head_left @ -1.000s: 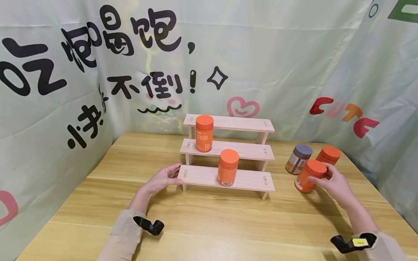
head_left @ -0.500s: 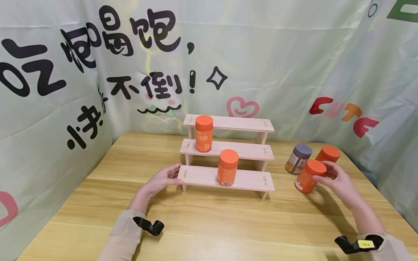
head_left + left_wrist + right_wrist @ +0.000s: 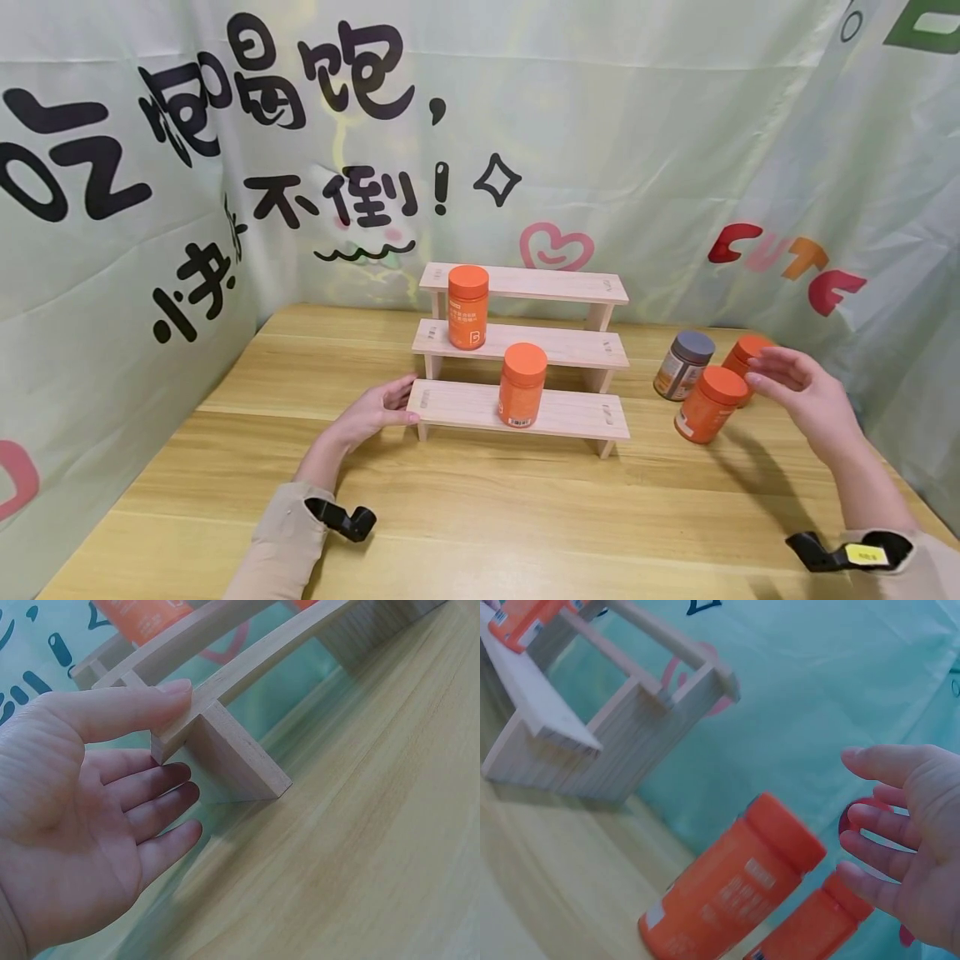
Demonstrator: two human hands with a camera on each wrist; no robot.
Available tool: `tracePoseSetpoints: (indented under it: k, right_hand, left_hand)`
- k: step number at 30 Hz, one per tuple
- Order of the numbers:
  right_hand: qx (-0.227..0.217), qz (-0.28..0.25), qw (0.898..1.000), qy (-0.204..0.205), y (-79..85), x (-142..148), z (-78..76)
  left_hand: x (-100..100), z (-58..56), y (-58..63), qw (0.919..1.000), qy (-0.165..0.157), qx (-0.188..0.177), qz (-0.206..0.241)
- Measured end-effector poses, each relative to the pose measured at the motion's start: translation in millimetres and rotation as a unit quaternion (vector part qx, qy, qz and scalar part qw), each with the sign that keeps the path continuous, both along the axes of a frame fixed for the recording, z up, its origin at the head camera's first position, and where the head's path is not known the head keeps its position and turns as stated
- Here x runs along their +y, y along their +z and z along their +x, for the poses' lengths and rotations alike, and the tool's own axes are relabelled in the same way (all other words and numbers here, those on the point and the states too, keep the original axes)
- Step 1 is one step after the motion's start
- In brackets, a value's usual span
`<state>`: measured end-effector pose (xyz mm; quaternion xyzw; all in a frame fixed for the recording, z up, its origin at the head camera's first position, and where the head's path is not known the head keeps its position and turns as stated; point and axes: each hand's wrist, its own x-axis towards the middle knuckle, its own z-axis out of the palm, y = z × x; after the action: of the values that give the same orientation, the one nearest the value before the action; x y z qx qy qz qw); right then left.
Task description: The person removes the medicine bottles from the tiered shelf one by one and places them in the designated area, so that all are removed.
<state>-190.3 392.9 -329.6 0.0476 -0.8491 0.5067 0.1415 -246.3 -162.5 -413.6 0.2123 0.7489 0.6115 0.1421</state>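
Note:
My left hand (image 3: 378, 410) holds the left end of the lowest step of a three-tier wooden display shelf (image 3: 450, 401). In the left wrist view the thumb lies along the board's edge, the index finger is at its end and the other fingers are spread below. On the right, my right hand (image 3: 813, 396) hovers with nothing in it, its fingers loosely bent. Nearest to it are a front orange jar (image 3: 708, 408) and a rear orange jar (image 3: 741, 358), partly hidden. A jar with a grey lid (image 3: 682, 367) stands just left of them.
One orange jar (image 3: 468, 308) stands at the left of the middle step, and another orange jar (image 3: 522, 387) on the lowest step near its centre. The wooden table (image 3: 495, 517) meets a printed cloth backdrop (image 3: 637, 150) behind and at both sides.
My right hand has let go of the front orange jar and moved back to the right and slightly up. The jar stays where it was. My left hand has kept its place.

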Motion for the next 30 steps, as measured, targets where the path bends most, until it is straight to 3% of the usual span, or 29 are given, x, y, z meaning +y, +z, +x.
tracePoseSetpoints:
  k: [12,23,30]
  right_hand:
    - [-0.011,0.065,0.998,-0.003,43.4,-30,-7.3]
    - [-0.014,0.111,0.992,0.056,67.1,-87,-31.7]
    - [-0.021,0.087,0.992,0.094,77.2,-125,-48.8]
  left_hand:
    - [-1,0.0,-1.3,1.0000,0.006,-0.006,-0.006]
    - [0,2.4,1.1,0.9999,0.003,-0.007,-0.008]
    - [0,0.5,1.3,1.0000,0.003,-0.006,-0.005]
